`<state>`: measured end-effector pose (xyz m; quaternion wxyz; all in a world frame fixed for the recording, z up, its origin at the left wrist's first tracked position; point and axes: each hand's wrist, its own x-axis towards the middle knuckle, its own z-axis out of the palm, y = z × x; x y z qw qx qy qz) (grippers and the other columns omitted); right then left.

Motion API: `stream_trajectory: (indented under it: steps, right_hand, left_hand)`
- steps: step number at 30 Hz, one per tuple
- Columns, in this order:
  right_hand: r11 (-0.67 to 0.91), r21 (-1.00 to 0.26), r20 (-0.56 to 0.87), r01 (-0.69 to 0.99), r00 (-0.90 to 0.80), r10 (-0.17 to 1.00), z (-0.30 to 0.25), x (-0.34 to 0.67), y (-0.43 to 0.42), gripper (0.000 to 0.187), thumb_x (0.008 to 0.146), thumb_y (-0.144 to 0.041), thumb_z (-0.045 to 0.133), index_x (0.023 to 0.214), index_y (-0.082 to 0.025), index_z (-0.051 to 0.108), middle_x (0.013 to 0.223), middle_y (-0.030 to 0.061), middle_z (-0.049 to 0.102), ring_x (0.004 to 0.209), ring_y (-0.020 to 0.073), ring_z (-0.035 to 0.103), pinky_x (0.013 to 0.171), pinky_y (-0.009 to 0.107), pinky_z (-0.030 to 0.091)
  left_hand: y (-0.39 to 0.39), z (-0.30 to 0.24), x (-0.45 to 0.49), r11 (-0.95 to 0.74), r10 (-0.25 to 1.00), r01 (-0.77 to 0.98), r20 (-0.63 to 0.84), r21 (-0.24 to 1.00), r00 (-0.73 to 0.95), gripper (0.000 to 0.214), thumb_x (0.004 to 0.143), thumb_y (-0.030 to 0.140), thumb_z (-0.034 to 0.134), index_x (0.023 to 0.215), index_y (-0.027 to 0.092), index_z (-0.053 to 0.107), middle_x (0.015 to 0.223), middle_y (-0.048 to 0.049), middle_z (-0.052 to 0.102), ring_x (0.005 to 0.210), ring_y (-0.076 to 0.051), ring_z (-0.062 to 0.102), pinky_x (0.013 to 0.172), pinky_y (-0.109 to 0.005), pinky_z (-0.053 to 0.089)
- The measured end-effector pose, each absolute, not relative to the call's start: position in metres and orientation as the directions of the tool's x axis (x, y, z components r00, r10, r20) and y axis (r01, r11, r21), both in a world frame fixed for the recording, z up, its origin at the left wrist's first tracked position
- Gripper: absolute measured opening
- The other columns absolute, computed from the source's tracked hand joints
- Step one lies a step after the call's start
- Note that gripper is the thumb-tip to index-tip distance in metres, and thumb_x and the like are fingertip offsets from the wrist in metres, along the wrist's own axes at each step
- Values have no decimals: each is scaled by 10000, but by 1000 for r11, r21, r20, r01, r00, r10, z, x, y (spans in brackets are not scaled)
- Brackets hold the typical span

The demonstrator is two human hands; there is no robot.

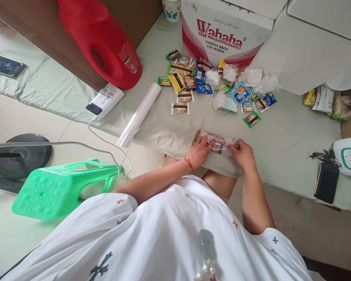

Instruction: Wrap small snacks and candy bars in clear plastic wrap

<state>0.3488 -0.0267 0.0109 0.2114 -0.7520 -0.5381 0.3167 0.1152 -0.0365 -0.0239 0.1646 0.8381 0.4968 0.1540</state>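
Both hands meet at the near edge of the sheet-covered worktop [280, 136] on one snack bundle [215, 142], a few packets wrapped in clear film. The left hand [200, 151], a red cord at its wrist, has a nearly closed grip, its fingers bent down over the bundle's left end. The right hand [242, 153] pinches the film at the right end, with the fingers curled close.

From the bundle, one green stool [55, 189] lies tipped on the floor at eight o'clock. One black pouch [327, 182] with keys lies at three o'clock. One roll of clear film [140, 113] lies at ten o'clock, with one white device [105, 100] on a cable beyond it. At twelve o'clock two matching brown biscuit packets [181, 102] lie ahead of a heap of loose snacks [210, 84], too overlapped to count. Farthest back stand one red jug [105, 39], at eleven o'clock, and one Wahaha carton [222, 35], at twelve.
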Motion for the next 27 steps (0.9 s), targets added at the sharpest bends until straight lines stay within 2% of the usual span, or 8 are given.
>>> stream_trajectory:
  steps: [4, 9, 13, 16, 20, 22, 24, 27]
  right_hand:
    - [-323, -789, -200, 523, 278, 939, 21, 332, -32, 302, 835, -495, 638, 778, -198, 652, 592, -53, 503, 552, 117, 419, 572, 263, 340]
    - [-207, -799, -58, 564, 270, 961, 32, 278, -27, 218, 860, -382, 591, 842, -189, 692, 694, 7, 665, 619, 151, 551, 642, 282, 436]
    - [-83, -714, 49, 695, 168, 985, 20, 242, -26, 315, 955, -359, 472, 945, -176, 728, 889, 94, 734, 819, 225, 650, 804, 370, 512]
    - [20, -683, 121, 730, 86, 989, 9, 235, -37, 408, 1008, -355, 402, 1160, -160, 727, 1055, 144, 702, 995, 265, 650, 941, 436, 522]
    - [49, -616, 102, 787, 19, 995, -1, 227, -59, 512, 1026, -357, 410, 1459, -137, 568, 1211, 213, 620, 1154, 348, 578, 1027, 556, 483]
    - [29, -570, 81, 821, 21, 997, -3, 220, -68, 568, 1031, -359, 406, 1547, -129, 468, 1294, 249, 577, 1226, 398, 531, 1059, 627, 439]
    - [18, -545, 89, 838, 37, 995, -5, 213, -73, 575, 1037, -340, 387, 1573, -137, 428, 1344, 260, 550, 1258, 416, 510, 1075, 664, 413]
    - [27, -541, 151, 841, 66, 986, -7, 210, -76, 551, 1039, -298, 375, 1570, -159, 432, 1333, 244, 559, 1281, 401, 509, 1087, 654, 424]
  left_hand:
    - [-36, -22, 117, -458, 880, 792, 81, 403, 468, 553, 1008, 108, 379, 1536, 226, 495, 1233, -149, 571, 1165, -299, 545, 887, -398, 561]
    - [-35, -22, 119, -485, 868, 755, 137, 442, 477, 432, 1013, 136, 412, 1399, 184, 599, 1192, -136, 599, 1151, -283, 559, 920, -424, 568]
    - [-35, -25, 115, -418, 902, 678, 186, 605, 389, 269, 950, 176, 504, 1131, 161, 703, 1235, -120, 612, 1159, -261, 584, 977, -432, 575]
    - [-32, -22, 102, -334, 922, 472, 180, 816, 342, 470, 847, 147, 542, 1306, 151, 641, 1283, -131, 630, 1141, -242, 635, 986, -411, 587]
    - [-21, -5, 80, -84, 927, 183, 10, 979, 375, 808, 819, 116, 487, 1608, 153, 317, 1267, -132, 701, 998, -194, 728, 895, -366, 616]
    - [-15, 7, 74, -133, 908, 259, 13, 957, 419, 693, 864, 130, 467, 1555, 180, 441, 1258, -122, 727, 1054, -216, 727, 932, -384, 597]
    - [-10, 18, 72, -317, 878, 413, 100, 854, 468, 495, 940, 184, 455, 1402, 203, 633, 1324, -116, 715, 1191, -259, 677, 1045, -437, 537]
    - [-5, 21, 73, -562, 756, 477, 185, 676, 628, 445, 1045, 317, 408, 1393, 205, 661, 1476, -109, 636, 1389, -284, 554, 1198, -483, 396]
